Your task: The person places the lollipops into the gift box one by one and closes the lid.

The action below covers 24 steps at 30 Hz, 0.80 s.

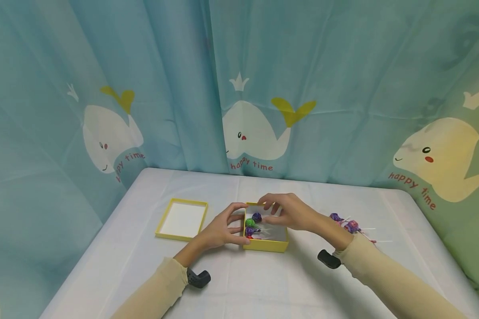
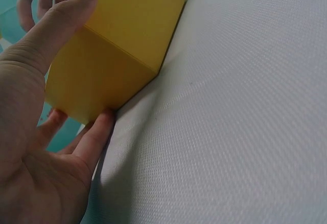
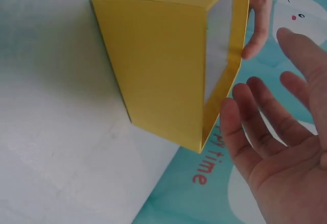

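Note:
A yellow box (image 1: 265,246) without its lid stands on the table, several wrapped lollipops inside. Among them are a green lollipop (image 1: 250,223) and a dark blue-purple lollipop (image 1: 257,217), with a bit of red in the near left corner. My left hand (image 1: 222,229) grips the box's left side, thumb at the near corner and fingers spread along the wall. Over the box's right half hovers my right hand (image 1: 290,213), its fingers loosely bent. The right wrist view shows nothing held in that hand, beside the yellow box (image 3: 153,71).
Left of the box lies its yellow-rimmed lid (image 1: 182,219), white inside facing up. More wrapped lollipops (image 1: 352,226) rest on the white tablecloth (image 1: 231,283) to the right, partly behind my right forearm. A blue curtain (image 1: 175,57) hangs behind the table.

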Tool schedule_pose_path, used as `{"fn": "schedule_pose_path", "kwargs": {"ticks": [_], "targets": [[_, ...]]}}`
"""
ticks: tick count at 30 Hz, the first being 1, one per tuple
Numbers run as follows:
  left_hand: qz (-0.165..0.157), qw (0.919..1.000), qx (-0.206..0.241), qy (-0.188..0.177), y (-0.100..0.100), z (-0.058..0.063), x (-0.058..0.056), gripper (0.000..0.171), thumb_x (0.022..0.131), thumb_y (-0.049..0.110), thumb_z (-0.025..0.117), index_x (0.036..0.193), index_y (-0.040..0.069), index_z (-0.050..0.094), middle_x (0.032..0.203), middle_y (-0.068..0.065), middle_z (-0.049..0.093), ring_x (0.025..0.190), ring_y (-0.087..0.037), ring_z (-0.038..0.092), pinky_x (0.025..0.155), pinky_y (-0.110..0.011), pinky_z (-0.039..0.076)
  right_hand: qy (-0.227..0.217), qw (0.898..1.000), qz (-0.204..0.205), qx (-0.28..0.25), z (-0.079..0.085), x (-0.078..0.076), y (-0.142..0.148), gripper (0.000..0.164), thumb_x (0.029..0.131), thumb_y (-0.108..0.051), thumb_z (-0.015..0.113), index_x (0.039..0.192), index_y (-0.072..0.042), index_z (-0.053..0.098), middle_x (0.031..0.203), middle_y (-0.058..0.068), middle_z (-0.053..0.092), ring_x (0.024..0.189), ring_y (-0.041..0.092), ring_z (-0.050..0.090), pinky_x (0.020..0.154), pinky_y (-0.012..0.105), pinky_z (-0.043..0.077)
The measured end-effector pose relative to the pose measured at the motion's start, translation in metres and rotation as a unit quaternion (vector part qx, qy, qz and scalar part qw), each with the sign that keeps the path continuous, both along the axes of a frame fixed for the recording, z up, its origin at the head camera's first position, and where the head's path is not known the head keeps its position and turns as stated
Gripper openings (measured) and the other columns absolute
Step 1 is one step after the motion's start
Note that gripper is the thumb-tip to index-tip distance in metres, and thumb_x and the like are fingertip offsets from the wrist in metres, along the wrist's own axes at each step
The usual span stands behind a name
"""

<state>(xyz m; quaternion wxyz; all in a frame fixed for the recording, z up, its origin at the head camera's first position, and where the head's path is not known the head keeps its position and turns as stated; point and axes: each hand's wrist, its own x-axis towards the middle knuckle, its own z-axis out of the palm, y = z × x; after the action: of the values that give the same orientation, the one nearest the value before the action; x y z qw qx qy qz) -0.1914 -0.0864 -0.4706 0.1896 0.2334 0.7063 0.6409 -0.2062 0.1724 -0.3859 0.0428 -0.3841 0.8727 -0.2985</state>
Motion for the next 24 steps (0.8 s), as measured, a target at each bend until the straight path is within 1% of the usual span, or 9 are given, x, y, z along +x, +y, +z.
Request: {"fn": "schedule_pose_path", "kwargs": {"ticks": [3,7,10,12,14,16,18,22,24], "targets": [[0.001,1.0000,0.001,-0.001,0.000,0.000,0.000,0.092,0.071,0.013,0.089,0.145,0.022,0.035,0.154,-0.005,0.030,0.138,-0.028,0.039,0.102,-0.033,0.049,-0.001,1.000,0.009,-0.012,-0.001,0.000,0.003,0.036,0.088,-0.029,0.075,0.121,-0.018,0.063,0.099,0.000,0.068,0.084,0.017,0.065,0.066,0.027,0.059],[0.002,1.0000,0.000,-0.002,0.000,0.000,0.000,0.092,0.072,0.011,0.088,0.145,0.022,0.035,0.155,-0.006,0.029,0.138,-0.029,0.038,0.102,-0.034,0.048,-0.002,1.000,0.013,-0.019,-0.004,0.001,0.005,0.037,0.087,-0.025,0.075,0.122,-0.015,0.064,0.105,-0.002,0.067,0.086,0.021,0.065,0.066,0.034,0.060],[0.001,1.0000,0.001,-0.002,0.000,0.000,0.000,0.091,0.072,0.011,0.088,0.146,0.021,0.034,0.155,-0.007,0.029,0.138,-0.029,0.038,0.103,-0.035,0.048,0.000,1.000,0.013,-0.023,-0.005,0.002,0.005,0.037,0.086,-0.021,0.076,0.121,-0.014,0.065,0.109,0.002,0.068,0.087,0.023,0.065,0.066,0.038,0.060],[0.001,1.0000,0.000,-0.003,0.000,-0.001,0.000,0.091,0.072,0.012,0.088,0.145,0.021,0.034,0.155,-0.007,0.029,0.138,-0.028,0.039,0.102,-0.035,0.048,0.007,1.000,0.013,-0.023,-0.007,0.003,0.005,0.036,0.087,-0.022,0.076,0.120,-0.014,0.065,0.106,0.004,0.068,0.087,0.024,0.065,0.066,0.037,0.059],[0.002,1.0000,0.000,-0.004,0.000,-0.002,-0.001,0.092,0.071,0.012,0.088,0.145,0.022,0.035,0.155,-0.006,0.030,0.138,-0.028,0.039,0.102,-0.034,0.048,0.014,1.000,0.013,-0.023,-0.007,0.003,0.005,0.035,0.087,-0.023,0.076,0.119,-0.015,0.065,0.105,0.005,0.069,0.087,0.024,0.064,0.066,0.036,0.059],[0.003,1.0000,-0.003,-0.004,0.000,-0.002,-0.001,0.092,0.071,0.012,0.089,0.145,0.023,0.035,0.155,-0.004,0.030,0.138,-0.026,0.039,0.102,-0.034,0.049,0.025,0.999,0.011,-0.023,-0.006,0.005,0.006,0.035,0.087,-0.025,0.075,0.119,-0.015,0.065,0.105,0.001,0.068,0.087,0.022,0.064,0.067,0.035,0.059],[0.005,1.0000,-0.003,-0.005,0.001,-0.002,-0.001,0.092,0.070,0.012,0.089,0.145,0.023,0.035,0.154,-0.002,0.030,0.138,-0.026,0.039,0.101,-0.034,0.049,0.036,0.999,0.008,-0.022,-0.004,0.006,0.008,0.035,0.087,-0.027,0.075,0.119,-0.016,0.065,0.105,-0.002,0.068,0.087,0.017,0.064,0.067,0.035,0.059],[0.007,1.0000,-0.005,-0.005,0.001,-0.002,-0.001,0.095,0.070,0.012,0.089,0.146,0.020,0.034,0.154,0.000,0.030,0.138,-0.027,0.039,0.101,-0.033,0.049,0.053,0.998,-0.006,-0.015,0.005,0.010,0.015,0.037,0.087,-0.030,0.075,0.120,-0.016,0.065,0.103,-0.007,0.067,0.087,0.009,0.062,0.068,0.035,0.059],[0.006,1.0000,-0.004,-0.005,0.001,-0.002,-0.001,0.095,0.070,0.011,0.089,0.147,0.018,0.033,0.154,-0.001,0.029,0.138,-0.028,0.038,0.101,-0.033,0.049,0.064,0.998,-0.012,-0.009,0.008,0.011,0.021,0.037,0.087,-0.029,0.076,0.119,-0.014,0.065,0.101,-0.008,0.067,0.087,0.010,0.062,0.068,0.034,0.058]]}}
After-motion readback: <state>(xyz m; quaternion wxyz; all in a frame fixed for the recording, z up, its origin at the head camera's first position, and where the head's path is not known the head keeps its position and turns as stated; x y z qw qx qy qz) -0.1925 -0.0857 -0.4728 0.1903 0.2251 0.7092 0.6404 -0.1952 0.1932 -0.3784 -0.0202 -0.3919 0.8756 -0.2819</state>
